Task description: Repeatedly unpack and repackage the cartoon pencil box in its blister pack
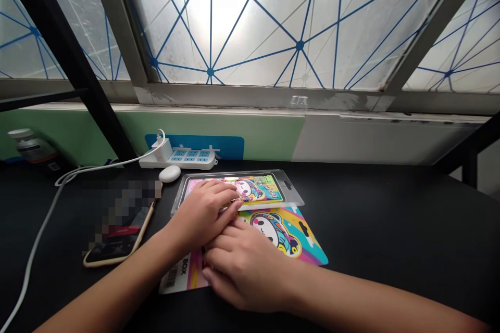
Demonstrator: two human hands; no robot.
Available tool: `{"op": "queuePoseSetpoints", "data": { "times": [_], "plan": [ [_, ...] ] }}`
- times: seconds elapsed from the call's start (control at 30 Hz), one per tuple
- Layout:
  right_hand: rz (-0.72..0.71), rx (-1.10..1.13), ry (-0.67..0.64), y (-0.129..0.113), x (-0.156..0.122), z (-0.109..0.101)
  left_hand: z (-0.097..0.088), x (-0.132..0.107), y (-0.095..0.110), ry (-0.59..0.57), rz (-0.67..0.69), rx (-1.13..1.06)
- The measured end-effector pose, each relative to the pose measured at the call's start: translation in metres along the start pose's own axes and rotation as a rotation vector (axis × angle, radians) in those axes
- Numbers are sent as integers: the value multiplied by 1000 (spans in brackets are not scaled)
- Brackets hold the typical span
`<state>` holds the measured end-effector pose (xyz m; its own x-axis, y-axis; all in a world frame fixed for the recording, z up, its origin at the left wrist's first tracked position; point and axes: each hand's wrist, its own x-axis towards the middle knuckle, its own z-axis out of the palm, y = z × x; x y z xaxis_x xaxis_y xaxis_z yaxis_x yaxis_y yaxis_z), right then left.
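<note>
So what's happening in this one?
A person has both hands together over colourful packaging on a black desk. The left hand lies across the near edge of a clear plastic tray; the right hand is over the printed card in front of it. Whether the fingers grip anything is hidden. A phone lies to the left.

Right hand (pixel 250 265) hides the middle of the printed card (pixel 279 237); its fingertips mostly out of sight. Left hand (pixel 213 210) blocks part of the clear tray (pixel 292 196). Phone (pixel 117 244) pixelated up top. Bottle (pixel 33 146), desk's (pixel 390 234) far edge, left: label unreadable. Cable (pixel 30 262) and both forearms cropped. Desk's near edge out of frame.
</note>
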<state>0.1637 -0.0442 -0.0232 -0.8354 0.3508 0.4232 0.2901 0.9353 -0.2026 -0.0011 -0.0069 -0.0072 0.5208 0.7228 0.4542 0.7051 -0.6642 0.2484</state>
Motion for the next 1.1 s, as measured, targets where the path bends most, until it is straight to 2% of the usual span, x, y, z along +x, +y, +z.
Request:
{"op": "queuePoseSetpoints", "data": {
  "times": [0.03, 0.1, 0.17, 0.2, 0.3, 0.4, 0.57, 0.7, 0.83, 1.0, 1.1],
  "plan": [
    [16, -31, 43, 6, 1, -6, -2, 0, -3, 21, -6, 15],
    [148, -93, 62, 24, 3, -21, -5, 0, -10, 45, -31, 61],
    [397, -154, -19, 51, 2, -40, -7, 0, -17, 27, -80, 117],
    [459, -159, -38, 65, 0, -50, -7, 0, -20, 4, -111, 145],
    [541, -130, -113, 102, -8, -71, -5, 0, -27, -82, -187, 204],
    [573, -86, -203, 121, -14, -81, -3, 0, -27, -122, -222, 197],
    [615, -66, -268, 124, -7, -82, -6, 0, -22, -117, -240, 192],
    [633, -85, -214, 124, -3, -79, -10, -1, -19, -96, -239, 188],
    [618, -137, -71, 117, -11, -70, -17, -2, -27, -47, -228, 185],
    [559, -228, 157, 93, -27, -61, -34, -1, -46, 39, -168, 194],
    [469, -257, 251, 78, -34, -67, -46, -1, -41, 69, -75, 187]
  ]
}}
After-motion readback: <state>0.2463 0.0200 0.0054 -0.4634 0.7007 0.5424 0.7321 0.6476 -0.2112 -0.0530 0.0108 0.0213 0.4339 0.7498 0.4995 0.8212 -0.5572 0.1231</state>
